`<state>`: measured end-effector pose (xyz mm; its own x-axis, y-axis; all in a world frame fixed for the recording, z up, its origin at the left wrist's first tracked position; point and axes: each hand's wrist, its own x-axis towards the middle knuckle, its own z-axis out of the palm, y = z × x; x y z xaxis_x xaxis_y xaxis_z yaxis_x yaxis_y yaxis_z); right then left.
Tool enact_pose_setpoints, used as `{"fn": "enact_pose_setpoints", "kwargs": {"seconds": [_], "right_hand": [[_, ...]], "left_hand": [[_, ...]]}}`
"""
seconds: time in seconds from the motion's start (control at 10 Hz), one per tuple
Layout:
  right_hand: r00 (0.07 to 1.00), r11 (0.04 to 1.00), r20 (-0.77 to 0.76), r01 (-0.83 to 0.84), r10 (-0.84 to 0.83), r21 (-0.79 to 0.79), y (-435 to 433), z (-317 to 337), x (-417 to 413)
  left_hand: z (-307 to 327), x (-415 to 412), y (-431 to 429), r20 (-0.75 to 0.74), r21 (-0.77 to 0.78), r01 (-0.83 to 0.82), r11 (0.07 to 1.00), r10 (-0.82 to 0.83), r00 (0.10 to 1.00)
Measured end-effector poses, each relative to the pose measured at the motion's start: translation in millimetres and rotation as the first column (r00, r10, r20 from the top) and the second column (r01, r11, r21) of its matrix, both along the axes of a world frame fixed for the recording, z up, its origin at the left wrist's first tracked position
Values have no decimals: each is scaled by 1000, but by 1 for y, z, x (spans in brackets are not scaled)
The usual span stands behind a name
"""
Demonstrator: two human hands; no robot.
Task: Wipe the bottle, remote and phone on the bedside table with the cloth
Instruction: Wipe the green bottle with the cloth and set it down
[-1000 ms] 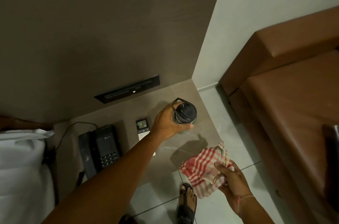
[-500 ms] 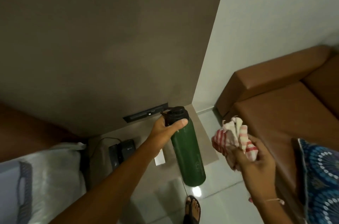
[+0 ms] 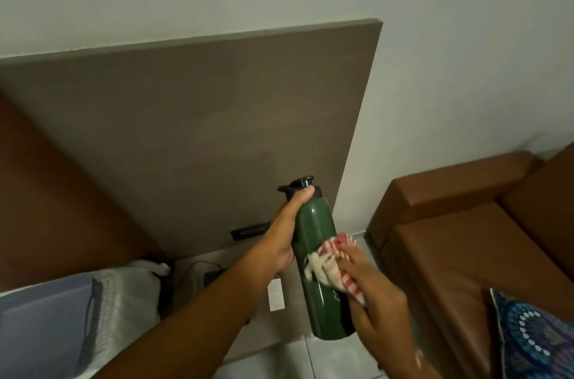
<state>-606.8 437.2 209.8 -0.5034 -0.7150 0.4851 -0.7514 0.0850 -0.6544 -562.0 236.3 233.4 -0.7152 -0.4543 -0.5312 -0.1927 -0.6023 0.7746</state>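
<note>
Left hand [image 3: 284, 234], which I keep wrapped around the bottle [image 3: 323, 270], has raised it off the worktop [image 3: 289, 321]; right hand [image 3: 372, 294] now presses the bunched cloth [image 3: 334, 267] against its side.

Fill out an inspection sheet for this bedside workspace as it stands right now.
Surface: bedside table, mostly hidden behind the forearm; its bare top shows near the wall panel.
Job's things: green bottle lifted, roughly upright; red-checked cloth pressed on its side; remote lying on the table; phone barely visible, mostly hidden.
Clutter: nothing seen.
Hands: left hand gripping the bottle near its neck; right hand holding the cloth against the bottle.
Cables: one dark cable curving on the table by the phone.
Surroundings: bed on the left, brown sofa with patterned cushion on the right.
</note>
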Motion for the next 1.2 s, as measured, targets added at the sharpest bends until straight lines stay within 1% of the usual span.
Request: {"fn": "enact_pose_setpoints", "kwargs": {"seconds": [0.1, 0.2, 0.3, 0.4, 0.5, 0.6, 0.7, 0.8, 0.9, 1.0, 1.1, 1.2], "right_hand": [[922, 957, -301, -180, 245, 229, 22, -1, 8], [896, 837, -362, -17, 256, 548, 30, 3, 10], [976, 979, -216, 53, -9, 198, 54, 14, 10], [982, 984, -69, 176, -176, -12, 48, 37, -14], [993, 993, -50, 112, -110, 35, 27, 51, -30], [984, 973, -177, 20, 21, 228, -4, 50, -38], [951, 927, -257, -70, 174, 368, -16, 41, -34], [874, 820, -307, -160, 376, 549, -23, 31, -20], [733, 632, -320, -190, 600, 751, -8, 10, 1], [687, 566, -314, -171, 655, 806, 14, -19, 15], [788, 636, -304, -139, 536, 759, 16, -12, 1], [804, 797, -424, -97, 416, 597, 14, 20, -31]], "left_hand": [[9, -1, -6, -11, -25, -20, 999, 20, 1000], [14, 0, -11, -4, -89, 5, 996, -6, 1000], [20, 0, -13, -47, -58, 36, 998, -39, 998], [24, -1, -11, -54, -71, 88, 994, -92, 994], [30, -6, -2, 42, -139, 135, 981, -131, 991], [35, -12, 5, 102, -174, 137, 975, -121, 987], [37, -16, 3, 123, -140, 88, 986, -71, 990], [38, -17, -3, 146, -123, 41, 992, -23, 989], [38, -14, -11, 162, -150, 8, 989, 16, 987], [37, -10, -19, 151, -160, -32, 987, 56, 987], [38, -9, -22, 153, -165, -61, 984, 86, 985], [39, -11, -20, 153, -166, -58, 984, 84, 985]]}}
